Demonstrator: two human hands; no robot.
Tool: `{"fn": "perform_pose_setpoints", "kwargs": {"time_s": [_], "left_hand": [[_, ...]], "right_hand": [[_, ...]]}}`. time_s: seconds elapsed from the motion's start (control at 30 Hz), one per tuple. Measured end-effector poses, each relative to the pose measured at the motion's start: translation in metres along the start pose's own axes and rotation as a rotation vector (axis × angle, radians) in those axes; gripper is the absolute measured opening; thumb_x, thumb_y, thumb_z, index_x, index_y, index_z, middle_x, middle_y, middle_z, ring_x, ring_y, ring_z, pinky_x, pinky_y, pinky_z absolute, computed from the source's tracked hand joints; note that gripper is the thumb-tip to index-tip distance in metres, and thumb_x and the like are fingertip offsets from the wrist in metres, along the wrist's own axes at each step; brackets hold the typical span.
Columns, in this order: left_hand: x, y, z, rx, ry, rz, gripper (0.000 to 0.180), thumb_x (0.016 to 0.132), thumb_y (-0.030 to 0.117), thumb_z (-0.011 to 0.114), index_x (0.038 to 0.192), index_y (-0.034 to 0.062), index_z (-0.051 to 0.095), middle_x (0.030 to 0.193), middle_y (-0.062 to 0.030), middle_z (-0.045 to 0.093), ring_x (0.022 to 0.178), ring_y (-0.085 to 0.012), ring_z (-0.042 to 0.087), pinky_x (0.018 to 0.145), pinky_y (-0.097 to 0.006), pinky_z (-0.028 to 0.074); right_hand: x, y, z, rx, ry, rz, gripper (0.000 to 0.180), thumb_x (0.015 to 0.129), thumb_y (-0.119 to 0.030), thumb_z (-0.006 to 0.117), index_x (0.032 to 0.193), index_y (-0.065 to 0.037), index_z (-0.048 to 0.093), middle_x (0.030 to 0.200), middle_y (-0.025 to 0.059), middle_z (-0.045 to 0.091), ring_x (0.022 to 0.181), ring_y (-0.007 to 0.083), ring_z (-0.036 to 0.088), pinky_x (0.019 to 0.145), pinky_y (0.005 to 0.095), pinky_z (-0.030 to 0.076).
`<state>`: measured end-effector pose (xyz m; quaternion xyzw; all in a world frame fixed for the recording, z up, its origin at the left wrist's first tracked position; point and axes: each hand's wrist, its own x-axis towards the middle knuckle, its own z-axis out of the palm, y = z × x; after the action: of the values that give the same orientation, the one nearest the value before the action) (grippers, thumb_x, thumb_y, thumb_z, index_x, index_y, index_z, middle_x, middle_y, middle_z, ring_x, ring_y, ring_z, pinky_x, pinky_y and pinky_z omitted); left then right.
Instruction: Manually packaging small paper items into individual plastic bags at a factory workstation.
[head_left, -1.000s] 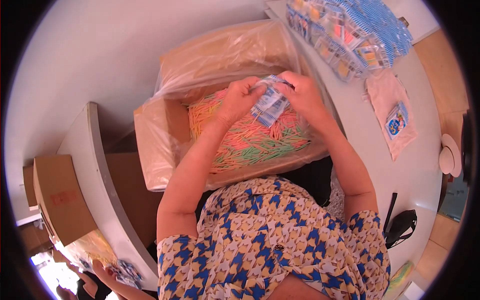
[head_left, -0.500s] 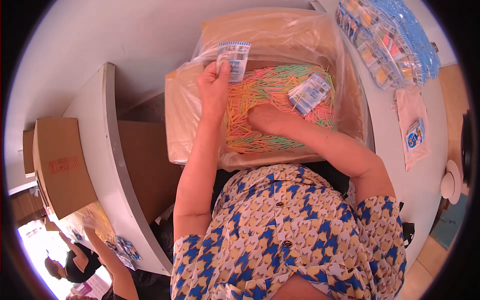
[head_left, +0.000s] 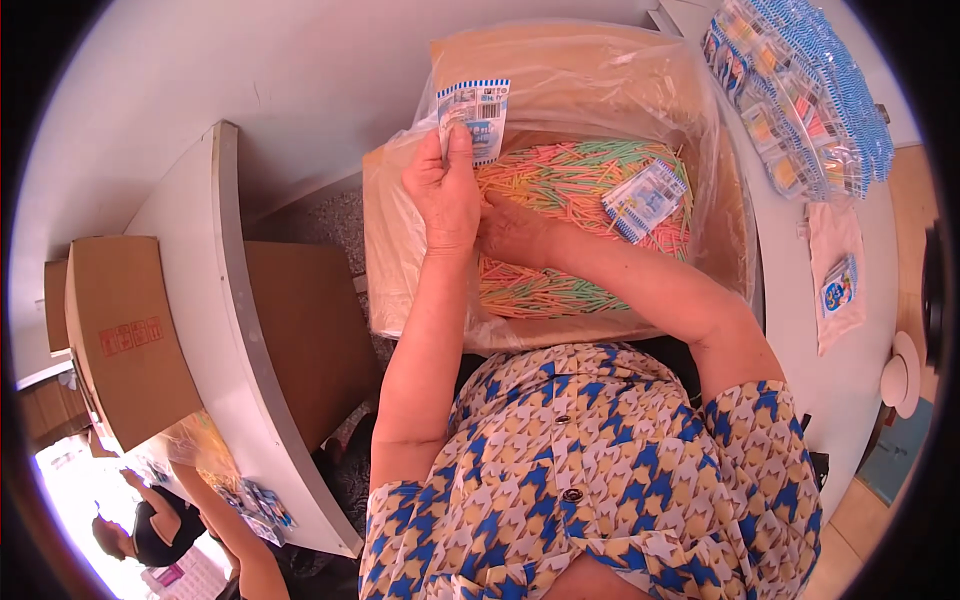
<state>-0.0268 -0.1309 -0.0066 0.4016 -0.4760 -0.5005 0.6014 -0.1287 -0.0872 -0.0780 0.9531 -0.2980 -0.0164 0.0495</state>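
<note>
Small flat packet at the far left of the box — likely light, thin, floppy, slick; best pinched at an edge. Left hand grip holds it. Right hand is in the coloured sticks, grip unclear. Second packet lies to the right.

2 hands: left hand, right hand, center frame. 2 loose packets: one packet up top, another packet on the sticks, too many to count. 1 lined box. 1 stack of filled packs upper right. 1 closed carton at left.
</note>
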Motion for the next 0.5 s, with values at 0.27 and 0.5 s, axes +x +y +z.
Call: {"fn": "perform_pose_setpoints", "kwargs": {"time_s": [0.27, 0.5], "left_hand": [[0.002, -0.003, 0.002, 0.025, -0.01, 0.013, 0.017, 0.093, 0.011, 0.056, 0.099, -0.0034, 0.063, 0.086, 0.0007, 0.063, 0.079, -0.0042, 0.053, 0.07, -0.021, 0.045], [0.001, -0.001, 0.007, -0.013, -0.013, 0.001, 0.016, 0.092, 0.01, 0.056, 0.101, -0.0011, 0.064, 0.09, 0.0001, 0.064, 0.08, -0.0048, 0.055, 0.072, -0.021, 0.045]], "right_hand": [[0.008, -0.009, 0.016, -0.228, -0.109, 0.07, 0.027, 0.083, -0.024, 0.052, 0.106, -0.019, 0.064, 0.115, -0.006, 0.057, 0.116, 0.0175, 0.04, 0.097, 0.0443, 0.031], [-0.009, 0.014, 0.018, -0.147, 0.226, -0.149, 0.026, 0.084, -0.022, 0.047, 0.104, -0.011, 0.059, 0.11, 0.0034, 0.058, 0.115, 0.0208, 0.044, 0.1, 0.0452, 0.028]]}}
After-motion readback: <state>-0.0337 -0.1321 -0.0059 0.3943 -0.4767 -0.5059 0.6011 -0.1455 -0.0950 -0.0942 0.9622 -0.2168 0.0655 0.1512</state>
